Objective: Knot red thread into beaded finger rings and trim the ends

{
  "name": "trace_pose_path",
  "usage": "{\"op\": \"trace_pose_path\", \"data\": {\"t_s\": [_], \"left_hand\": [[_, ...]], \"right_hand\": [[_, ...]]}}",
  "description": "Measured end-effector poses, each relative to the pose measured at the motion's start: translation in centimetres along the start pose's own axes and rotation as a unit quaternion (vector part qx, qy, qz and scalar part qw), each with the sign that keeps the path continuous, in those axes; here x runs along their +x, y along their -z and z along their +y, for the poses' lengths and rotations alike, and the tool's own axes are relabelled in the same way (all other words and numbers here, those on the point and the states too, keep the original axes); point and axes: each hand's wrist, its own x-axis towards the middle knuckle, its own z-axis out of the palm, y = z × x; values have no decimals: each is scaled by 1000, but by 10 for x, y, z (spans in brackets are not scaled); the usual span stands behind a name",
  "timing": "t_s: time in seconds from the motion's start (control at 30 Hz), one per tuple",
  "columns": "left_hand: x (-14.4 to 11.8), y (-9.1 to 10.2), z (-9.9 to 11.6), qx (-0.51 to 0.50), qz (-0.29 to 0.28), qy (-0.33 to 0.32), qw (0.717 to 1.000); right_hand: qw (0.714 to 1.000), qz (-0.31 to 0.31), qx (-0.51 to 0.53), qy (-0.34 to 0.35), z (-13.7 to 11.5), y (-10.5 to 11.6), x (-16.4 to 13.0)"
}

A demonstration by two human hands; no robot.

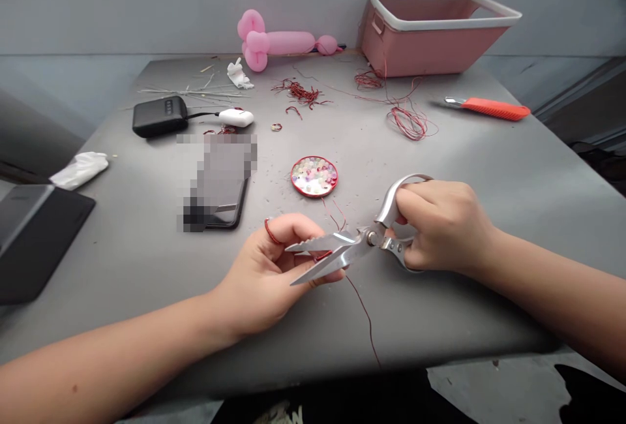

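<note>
a: the thin red wire sits in the mouth of the metal scissors, near the front edge of the grey table. one end is pinched in the left hand, fingers closed on it, with a loop of the same wire round the index finger. the long tail drops off the table edge toward the person.

b: and the scissors?

a: the right hand is wrapped shut around the handles. the blades stand parted, wire between them, so i'd judge this as the moment of lining up a cut, not yet made.

b: what does the cut call for?

a: squeezing the handles while the left hand keeps the wire taut. the left fingertips lie right by the lower blade, so they're the thing to watch.

b: what's around?

a: just behind the blades, a round red-rimmed dish of beads. left of it a phone lying flat, further back a black power bank cabled to a small white case. loose red wire tangles and cut scraps near the back, with a pink basket, a pink balloon figure and an orange-handled cutter.

b: anything in the way?

a: nothing between the hands; only the bead dish is close.
</note>
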Motion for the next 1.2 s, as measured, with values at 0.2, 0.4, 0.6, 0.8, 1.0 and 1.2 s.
{"op": "trace_pose_path", "data": {"t_s": [0.2,0.4,0.6,0.8,1.0,1.2], "left_hand": [[-1,0,2,2,-3,26,1000],[-2,6,-4,38,-44,12,998],[-3,7,-6,58,-59,10,997],[-3,3,0,87,-38,13,995],[0,-1,6,102,14,7,995],[0,2,1,99,-4,-18,995]], "right_hand": [[1000,-1,21,6,0,-1,-3],[998,-4,55,14,-1,-2,-4],[997,-12,71,24,2,-3,-4],[997,-9,75,7,-1,-4,-5],[1000,12,25,13,-1,-2,-1],[1000,19,-18,13,-1,0,1]]}}
